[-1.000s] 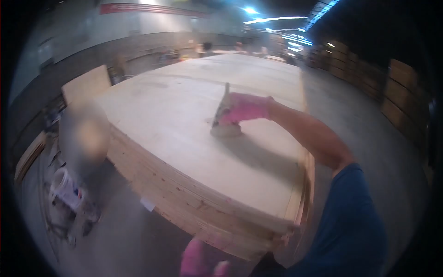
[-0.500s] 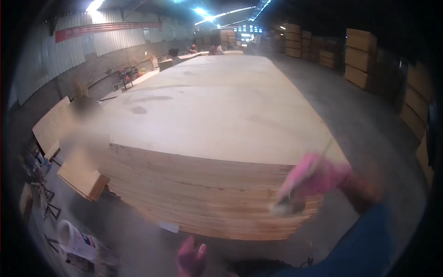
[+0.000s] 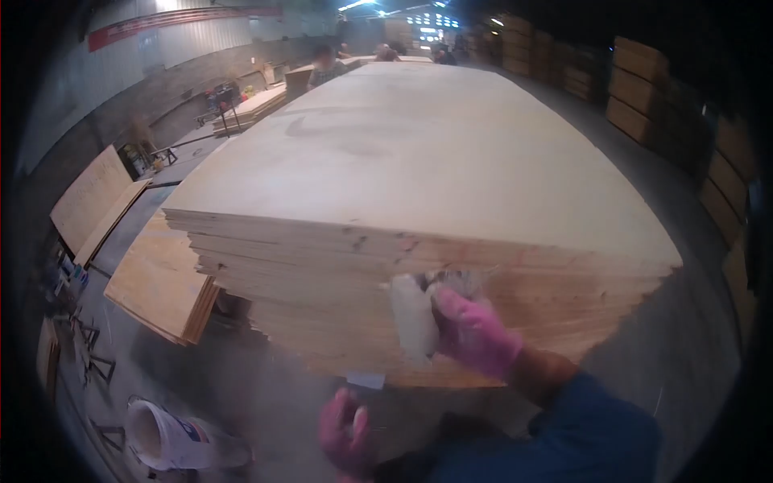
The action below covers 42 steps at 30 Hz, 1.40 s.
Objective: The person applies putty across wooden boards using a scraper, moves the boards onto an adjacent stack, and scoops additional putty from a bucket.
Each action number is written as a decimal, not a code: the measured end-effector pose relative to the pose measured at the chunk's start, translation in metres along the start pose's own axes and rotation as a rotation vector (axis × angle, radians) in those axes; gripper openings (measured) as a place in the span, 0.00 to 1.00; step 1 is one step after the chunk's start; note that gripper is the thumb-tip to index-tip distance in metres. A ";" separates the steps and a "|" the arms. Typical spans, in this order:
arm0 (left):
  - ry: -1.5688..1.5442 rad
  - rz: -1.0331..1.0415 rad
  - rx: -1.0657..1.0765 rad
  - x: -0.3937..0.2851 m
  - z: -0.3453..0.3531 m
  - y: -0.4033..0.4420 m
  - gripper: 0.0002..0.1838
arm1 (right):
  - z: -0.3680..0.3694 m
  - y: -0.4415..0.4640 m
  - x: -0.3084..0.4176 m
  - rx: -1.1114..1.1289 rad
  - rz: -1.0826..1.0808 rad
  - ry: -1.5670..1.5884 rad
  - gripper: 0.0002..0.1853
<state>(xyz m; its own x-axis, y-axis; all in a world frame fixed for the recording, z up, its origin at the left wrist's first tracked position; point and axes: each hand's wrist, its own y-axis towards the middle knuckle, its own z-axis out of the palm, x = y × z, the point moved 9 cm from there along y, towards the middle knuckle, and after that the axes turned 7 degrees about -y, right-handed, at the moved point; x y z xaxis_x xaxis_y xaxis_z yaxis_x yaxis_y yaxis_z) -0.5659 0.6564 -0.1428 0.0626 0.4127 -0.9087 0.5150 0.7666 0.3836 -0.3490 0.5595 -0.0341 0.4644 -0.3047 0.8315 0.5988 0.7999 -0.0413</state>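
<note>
My right hand [image 3: 475, 332], in a pink glove, is closed on a paint roller with a whitish cylindrical sleeve [image 3: 414, 318]. The roller lies against the front edges of a tall stack of plywood sheets [image 3: 290, 282], its sleeve roughly upright; its handle is mostly hidden by the hand. My left hand [image 3: 346, 435], also in a pink glove, hangs low below the stack. Its fingers are loosely curled with a gap to the thumb, and nothing shows between them. A small white paper [image 3: 365, 380] sticks out at the stack's bottom edge, just above that hand.
A white bucket [image 3: 165, 439] stands on the floor at lower left. Lower plywood sheets [image 3: 157, 278] lie left of the stack, and a leaning board [image 3: 93, 205] is beyond. Tall board stacks [image 3: 636, 88] line the right side. Several people are at the far end.
My right hand has moved left and down with the roller, from the right corner to the middle of the stack's front. The camera view has shifted. My left hand stays low.
</note>
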 end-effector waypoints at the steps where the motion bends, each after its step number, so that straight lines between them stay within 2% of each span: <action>1: 0.023 0.162 -0.015 -0.037 -0.015 0.038 0.24 | 0.019 0.014 -0.013 -0.014 -0.029 0.034 0.11; 2: 0.042 0.320 -0.033 -0.072 -0.034 0.070 0.25 | 0.039 0.027 -0.025 -0.027 -0.056 0.064 0.11; 5: -0.095 0.420 0.054 -0.117 -0.078 0.152 0.23 | 0.091 0.062 -0.038 -0.051 -0.250 0.001 0.11; 8: -0.129 0.571 0.144 -0.126 -0.100 0.198 0.24 | 0.146 0.079 -0.032 -0.218 -0.306 -0.011 0.11; 10: -0.129 0.724 0.138 -0.120 -0.111 0.214 0.25 | 0.146 0.098 -0.041 -0.267 -0.408 -0.137 0.12; 11: -0.107 0.712 0.135 -0.112 -0.116 0.225 0.21 | 0.146 0.106 -0.047 -0.291 -0.447 -0.202 0.12; 13: -0.071 0.754 0.157 -0.101 -0.125 0.249 0.18 | 0.160 0.105 -0.045 -0.572 -0.551 -0.794 0.11; 15: -0.036 0.797 0.180 -0.086 -0.140 0.274 0.15 | 0.183 0.113 -0.055 -0.750 -0.633 -1.316 0.12; 17: -0.026 0.825 0.186 -0.075 -0.143 0.298 0.12 | 0.185 0.126 -0.062 -0.832 -0.706 -1.795 0.13; 19: -0.076 0.756 0.307 -0.057 -0.149 0.315 0.11 | 0.193 0.139 -0.053 -0.803 -0.819 -1.520 0.15; 22: -0.225 0.627 0.464 -0.029 -0.160 0.347 0.15 | 0.201 0.162 -0.053 -0.883 -0.745 -1.295 0.15; 24: -0.334 0.476 0.521 -0.021 -0.159 0.376 0.18 | 0.199 0.185 -0.056 -0.807 -0.740 -0.844 0.13; 25: -0.348 0.529 0.550 -0.021 -0.157 0.384 0.23 | 0.198 0.197 -0.062 -0.673 -0.775 -0.451 0.12; 26: -0.364 0.546 0.567 -0.018 -0.158 0.393 0.22 | 0.204 0.207 -0.071 -0.529 -0.795 -0.061 0.10; 29: -0.442 0.595 0.634 -0.012 -0.167 0.422 0.19 | 0.261 0.213 -0.081 -0.729 -0.859 -0.092 0.08; 32: -0.526 0.646 0.717 0.001 -0.192 0.445 0.14 | 0.294 0.223 -0.111 -0.820 -0.837 -0.019 0.07; 35: -0.564 0.759 0.756 0.012 -0.224 0.467 0.11 | 0.339 0.231 -0.120 -0.981 -0.960 -0.146 0.07; 37: -0.574 0.786 0.737 0.019 -0.244 0.488 0.08 | 0.362 0.235 -0.115 -1.003 -0.951 -0.331 0.08; 39: -0.483 0.846 1.012 0.051 -0.255 0.473 0.06 | 0.381 0.248 -0.103 -1.017 -0.940 -0.469 0.08; 40: -0.347 0.972 1.223 0.073 -0.259 0.451 0.09 | 0.389 0.256 -0.092 -1.031 -0.929 -0.526 0.09; 41: -0.306 0.987 1.539 0.093 -0.266 0.428 0.09 | 0.395 0.262 -0.079 -1.043 -0.916 -0.589 0.09; 42: -0.126 0.881 1.699 0.144 -0.258 0.409 0.10 | 0.402 0.270 -0.063 -1.051 -0.902 -0.775 0.09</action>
<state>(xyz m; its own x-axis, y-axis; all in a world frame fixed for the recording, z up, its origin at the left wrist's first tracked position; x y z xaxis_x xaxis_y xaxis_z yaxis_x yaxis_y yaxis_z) -0.5674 1.1561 -0.0744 0.7457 0.2666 -0.6106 0.4738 -0.8565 0.2047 -0.4790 1.0023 0.1249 -0.5123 0.1279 0.8492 0.7998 -0.2892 0.5260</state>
